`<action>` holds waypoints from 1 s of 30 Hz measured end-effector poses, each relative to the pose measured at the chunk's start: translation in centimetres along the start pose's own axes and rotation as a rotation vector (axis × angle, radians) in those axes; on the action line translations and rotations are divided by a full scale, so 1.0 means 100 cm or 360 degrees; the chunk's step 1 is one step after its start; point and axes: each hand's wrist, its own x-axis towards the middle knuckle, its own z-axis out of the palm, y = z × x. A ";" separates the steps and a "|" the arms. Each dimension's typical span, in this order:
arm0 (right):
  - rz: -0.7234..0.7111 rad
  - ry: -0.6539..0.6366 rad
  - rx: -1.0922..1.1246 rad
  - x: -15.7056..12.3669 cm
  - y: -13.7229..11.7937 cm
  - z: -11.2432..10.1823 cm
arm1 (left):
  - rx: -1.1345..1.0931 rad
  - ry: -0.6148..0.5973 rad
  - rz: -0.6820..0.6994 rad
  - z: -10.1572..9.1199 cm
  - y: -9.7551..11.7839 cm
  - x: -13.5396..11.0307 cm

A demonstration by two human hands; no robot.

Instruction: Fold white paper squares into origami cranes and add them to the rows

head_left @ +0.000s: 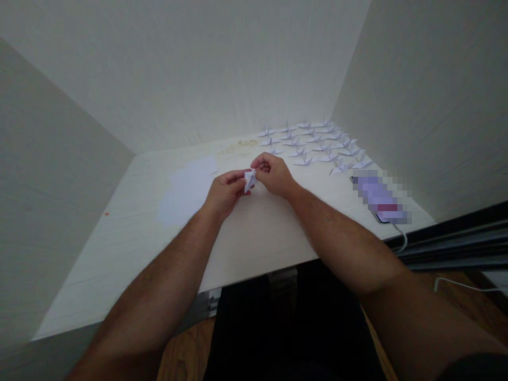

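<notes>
A small folded piece of white paper (250, 180) is held above the middle of the table, pinched between both hands. My left hand (227, 192) grips its left side with thumb and fingers. From the right, my right hand (274, 173) closes thumb and fingertips on its upper right edge. The folds form a narrow pointed shape; part of it is hidden by the fingers. Beyond my right hand stand several finished white paper cranes (304, 142) in rows. White paper sheets (188, 185) lie flat to the left of my left hand.
A phone (379, 198) with a white cable (404, 239) plugged in lies near the table's right edge, its screen blurred out. Pale walls (222, 69) enclose the white table (254, 238) at the back and on both sides. A small orange speck (106, 214) is at the left.
</notes>
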 end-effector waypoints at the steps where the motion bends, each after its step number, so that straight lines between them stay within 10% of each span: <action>1: -0.0044 0.0042 -0.0090 -0.001 -0.001 0.000 | 0.0006 -0.0002 -0.0011 0.000 0.000 0.000; 9: -0.0447 0.0010 -0.0514 -0.006 -0.004 -0.004 | -0.0070 0.0065 -0.0051 0.001 0.003 0.000; 30: -0.0364 0.0093 -0.0528 -0.005 0.002 -0.002 | 0.0035 -0.0042 -0.0010 0.002 -0.001 0.000</action>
